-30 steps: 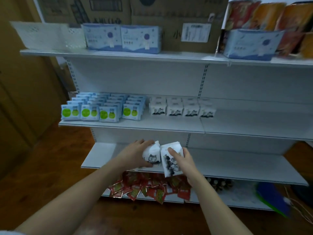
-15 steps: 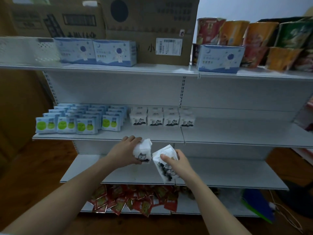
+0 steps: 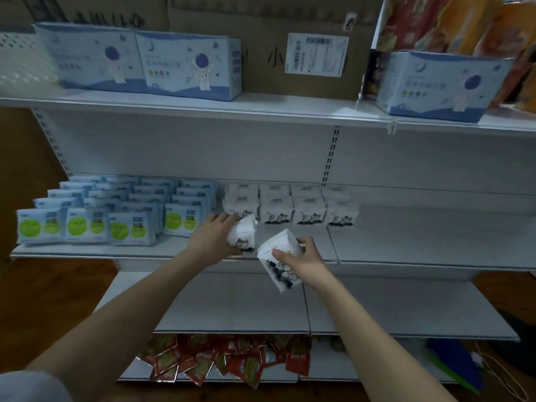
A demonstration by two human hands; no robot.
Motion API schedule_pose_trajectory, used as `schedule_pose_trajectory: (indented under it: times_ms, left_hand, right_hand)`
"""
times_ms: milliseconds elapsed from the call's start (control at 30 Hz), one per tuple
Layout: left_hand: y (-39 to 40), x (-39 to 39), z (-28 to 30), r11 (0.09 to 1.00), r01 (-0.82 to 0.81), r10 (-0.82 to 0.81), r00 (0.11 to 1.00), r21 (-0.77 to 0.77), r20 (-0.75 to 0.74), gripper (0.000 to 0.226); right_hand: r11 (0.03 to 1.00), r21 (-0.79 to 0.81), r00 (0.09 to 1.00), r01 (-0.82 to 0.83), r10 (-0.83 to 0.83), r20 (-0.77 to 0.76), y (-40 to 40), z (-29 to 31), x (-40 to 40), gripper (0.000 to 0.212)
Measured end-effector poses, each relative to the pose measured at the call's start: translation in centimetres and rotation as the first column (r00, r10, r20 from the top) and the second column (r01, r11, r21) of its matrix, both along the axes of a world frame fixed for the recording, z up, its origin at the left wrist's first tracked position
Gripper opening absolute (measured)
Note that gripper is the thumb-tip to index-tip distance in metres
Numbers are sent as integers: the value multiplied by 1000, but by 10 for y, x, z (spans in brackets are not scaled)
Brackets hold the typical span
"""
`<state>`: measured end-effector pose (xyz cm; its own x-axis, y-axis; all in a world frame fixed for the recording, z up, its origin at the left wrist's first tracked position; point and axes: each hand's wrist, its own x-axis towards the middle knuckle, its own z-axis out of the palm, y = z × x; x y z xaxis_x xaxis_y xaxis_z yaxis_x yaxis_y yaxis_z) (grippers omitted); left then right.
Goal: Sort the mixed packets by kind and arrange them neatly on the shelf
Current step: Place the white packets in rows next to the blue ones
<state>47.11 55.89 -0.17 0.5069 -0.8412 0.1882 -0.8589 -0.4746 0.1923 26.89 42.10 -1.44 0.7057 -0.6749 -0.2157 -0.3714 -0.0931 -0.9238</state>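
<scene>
My left hand [image 3: 213, 240] grips a white packet with a cat print [image 3: 244, 233] just above the front of the middle shelf [image 3: 406, 256], in front of the rows of matching white cat packets [image 3: 293, 206]. My right hand [image 3: 301, 261] holds a second white cat packet [image 3: 280, 261] tilted, a little lower and to the right, in front of the shelf edge. Blue packets with green circles [image 3: 116, 210] stand in rows at the left of the same shelf.
Blue astronaut boxes [image 3: 139, 60] and cardboard cartons stand on the top shelf, with cup noodles [image 3: 464, 24] at the right. The shelf below [image 3: 377, 309] is bare. Red sachets [image 3: 226, 358] lie heaped on the bottom shelf. The floor is brown wood.
Both hands have risen with their white packets from the lower shelf level to the middle shelf. The left packet now sits near the white rows.
</scene>
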Motion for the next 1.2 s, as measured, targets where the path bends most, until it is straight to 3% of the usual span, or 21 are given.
schedule_pose_trajectory:
  times_ms: [133,233,367,567,667,767,833,900,967,1033,1133,1200]
  left_hand:
    - [-38,45,-21,999,-32,32,999,-13,-43,86]
    - [-61,68,-43,1000,-8,7,997,-12,-73,84]
    - [-79,89,-68,999,42,-41,996,8,-81,82]
    - [-96,107,-91,987,150,-146,986,-53,78,103]
    - [-96,107,-97,992,129,-129,991,-5,43,106]
    - [-98,104,-89,991,104,-103,995,89,-7,109]
    - [-96,100,-83,995,45,-44,999,84,-7,110]
    - [-95,92,-74,999,13,-14,1000,49,22,113]
    - [-96,72,-61,999,46,-43,994,-22,103,109]
    - [-102,44,-53,984,107,-83,982,-144,168,89]
    - [-110,-26,-38,957,161,-128,980,-240,150,66]
    - [-115,-80,-35,951,194,-172,979,-242,110,55]
  right_hand:
    - [970,-243,996,-33,11,-91,-35,-4,56,68]
    - [858,-506,973,-86,-35,-226,-58,-7,89,67]
    - [774,-621,950,-126,-86,-299,-73,-13,121,71]
    - [801,-575,942,-165,-44,-332,-88,-47,150,70]
    - [810,-567,953,-149,-36,-301,-93,-57,156,69]
    - [811,-548,949,-205,28,-314,-96,-58,151,84]
    - [820,-523,941,-233,54,-334,-97,-56,142,99]
    - [846,-501,954,-182,28,-300,-94,-51,128,102]
    - [846,-530,984,-55,-45,-173,-88,-41,107,91]
    - [837,-541,990,80,-128,-51,-79,-29,77,69]
    - [881,-427,974,203,-227,-5,-64,-15,17,32]
    - [897,-365,960,249,-277,-26,-58,-13,-28,19]
